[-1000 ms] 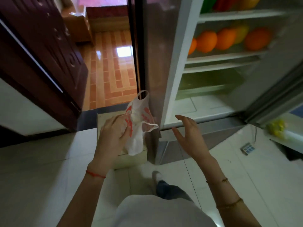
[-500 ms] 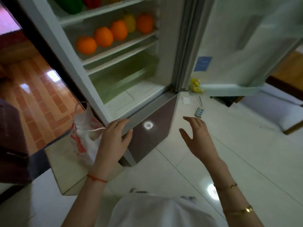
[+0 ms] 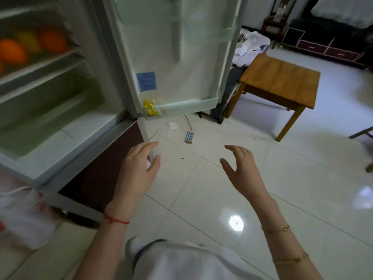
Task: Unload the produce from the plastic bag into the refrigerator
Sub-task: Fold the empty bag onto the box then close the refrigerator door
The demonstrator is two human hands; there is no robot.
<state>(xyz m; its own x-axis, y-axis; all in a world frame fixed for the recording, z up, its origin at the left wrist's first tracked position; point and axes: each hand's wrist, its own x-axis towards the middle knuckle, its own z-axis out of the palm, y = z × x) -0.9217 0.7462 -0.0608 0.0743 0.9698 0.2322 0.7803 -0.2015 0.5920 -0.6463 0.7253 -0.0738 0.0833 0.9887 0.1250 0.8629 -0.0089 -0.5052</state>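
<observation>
since a moment ago: view swung right; plastic bag (image 3: 22, 215) now at the far left edge, out of the left hand (image 3: 139, 170).
risk: open fridge door (image 3: 177, 57) may get bumped, or left open.
left hand: loosely spread, holding nothing.
right hand (image 3: 242, 170): fingers apart, free.
produce: oranges (image 3: 12, 51) on the refrigerator (image 3: 66, 138) shelf.

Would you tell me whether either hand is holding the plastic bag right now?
No, the left hand and right hand are both open and empty, while the plastic bag sits apart at the lower left.
</observation>
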